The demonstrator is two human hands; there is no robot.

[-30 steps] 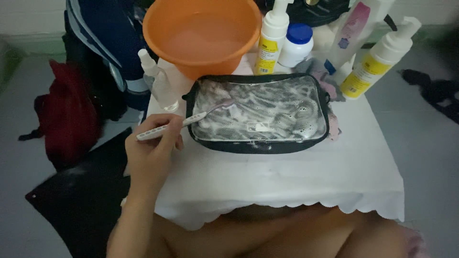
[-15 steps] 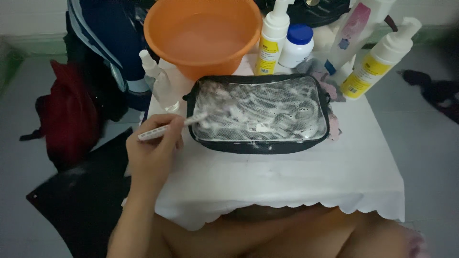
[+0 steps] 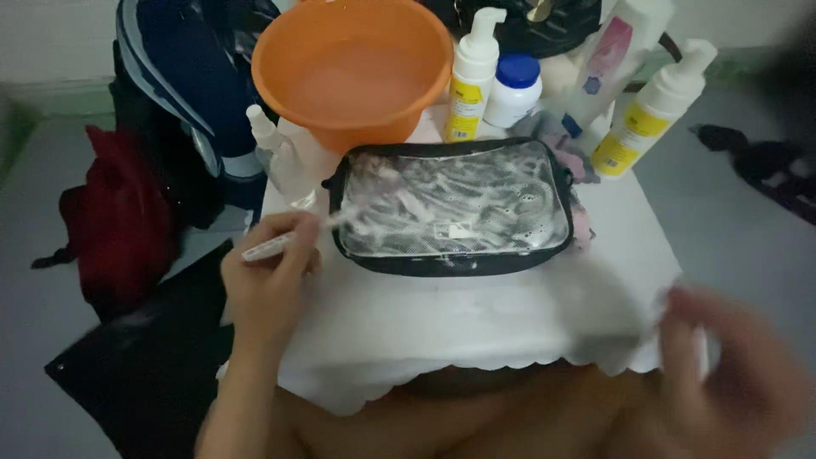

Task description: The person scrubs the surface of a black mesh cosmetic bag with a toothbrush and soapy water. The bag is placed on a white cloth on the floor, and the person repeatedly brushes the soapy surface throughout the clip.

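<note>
My left hand (image 3: 268,285) has its fingers (image 3: 293,246) clenched round a thin white brush (image 3: 285,240), held at the left edge of the foam-covered pouch (image 3: 455,208). The brush's far end is blurred where it meets the pouch, so I cannot tell the bristles from the foam. The pouch lies flat in the middle of the worktop (image 3: 476,314), its clear face so smeared that what is inside cannot be made out.

My right hand (image 3: 722,374) is at the near right corner of the worktop, so motion-blurred that I cannot tell whether its fingers are spread or curled, or whether they hold anything.

Beyond the pouch stands an orange basin (image 3: 353,68), with a small spray bottle (image 3: 276,157) to its left, partly washed out. To the right are pump bottles (image 3: 469,81), one cut off by the top edge.
</note>
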